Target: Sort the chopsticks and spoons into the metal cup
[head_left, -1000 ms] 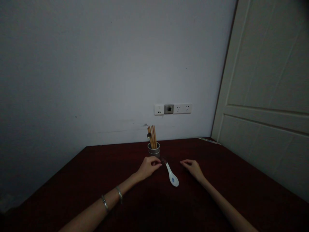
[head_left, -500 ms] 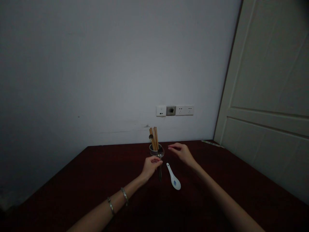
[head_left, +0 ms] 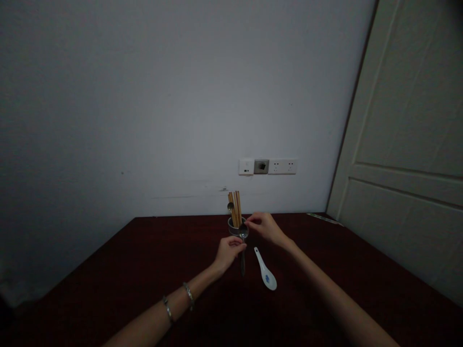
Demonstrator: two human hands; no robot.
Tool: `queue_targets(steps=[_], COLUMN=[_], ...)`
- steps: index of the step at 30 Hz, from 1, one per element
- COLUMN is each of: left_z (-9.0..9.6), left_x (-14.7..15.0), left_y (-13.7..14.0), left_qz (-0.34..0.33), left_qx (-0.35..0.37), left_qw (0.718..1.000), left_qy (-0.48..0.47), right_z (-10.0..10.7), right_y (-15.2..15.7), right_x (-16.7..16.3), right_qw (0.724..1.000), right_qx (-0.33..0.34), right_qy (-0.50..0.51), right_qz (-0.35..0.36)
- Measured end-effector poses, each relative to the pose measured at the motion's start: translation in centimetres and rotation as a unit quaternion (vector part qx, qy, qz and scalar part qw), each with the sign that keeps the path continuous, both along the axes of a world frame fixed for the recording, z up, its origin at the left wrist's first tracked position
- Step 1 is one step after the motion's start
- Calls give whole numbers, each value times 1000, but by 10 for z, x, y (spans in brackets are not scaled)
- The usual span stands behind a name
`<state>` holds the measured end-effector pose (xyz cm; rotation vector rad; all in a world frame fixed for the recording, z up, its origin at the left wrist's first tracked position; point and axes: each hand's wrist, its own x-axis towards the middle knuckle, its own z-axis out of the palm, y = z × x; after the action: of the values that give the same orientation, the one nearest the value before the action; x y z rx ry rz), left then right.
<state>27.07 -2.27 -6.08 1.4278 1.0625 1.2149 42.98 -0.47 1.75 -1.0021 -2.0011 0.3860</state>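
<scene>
A metal spoon point(head_left: 243, 233) is held bowl up, its handle pinched between the thumb and fingers of my left hand point(head_left: 227, 252). My right hand point(head_left: 267, 227) has its fingertips closed at the upper edge of that spoon's bowl. Right behind the spoon stands a round holder point(head_left: 233, 232), partly covered by the bowl. Several wooden chopsticks point(head_left: 238, 207) stand upright in it, along with another metal spoon point(head_left: 230, 206), bowl up at the left. Below my right hand, a white ceramic soup spoon point(head_left: 266, 276) with a blue mark lies on the table.
The dark red table point(head_left: 173, 250) reaches back to a pale wall with sockets point(head_left: 282, 166). A flat strip point(head_left: 324, 219) lies near the far right corner. On the right rises a panelled door point(head_left: 401, 144).
My right hand has moved left, and its fingertips have come to the metal spoon's bowl. My left hand keeps its hold on the handle. The whole view has shifted slightly.
</scene>
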Motion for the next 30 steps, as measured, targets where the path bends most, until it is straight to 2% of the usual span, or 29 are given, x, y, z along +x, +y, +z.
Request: queue_targets(steps=[4,8,13,17,21,26,30], left_z=[3,-1,-24,-44,-52,-55,-56], left_x=[-4,-12,-28,-39,-42,-40,-39], left_y=[1,9,29,36,35,34,34], left_qz=[-9,7,69,82,66,44,34], left_qx=[-4,-3,-47,-74,-89,-91,-83], left_qw=[1000,1000,995,993,994,995,996], left_qy=[9,-6,-56,-43,-14,3,14], right_z=[4,23,58,72,62,31,12], right_y=[10,31,69,95,110,117,119], right_x=[-4,1,7,2,-8,-15,-18], right_qw=[1000,1000,997,997,997,999,996], right_qx=[-3,12,2,38,61,35,63], right_qy=[3,13,76,67,37,-5,-61], right_qz=[2,6,-11,-23,-18,-4,-6])
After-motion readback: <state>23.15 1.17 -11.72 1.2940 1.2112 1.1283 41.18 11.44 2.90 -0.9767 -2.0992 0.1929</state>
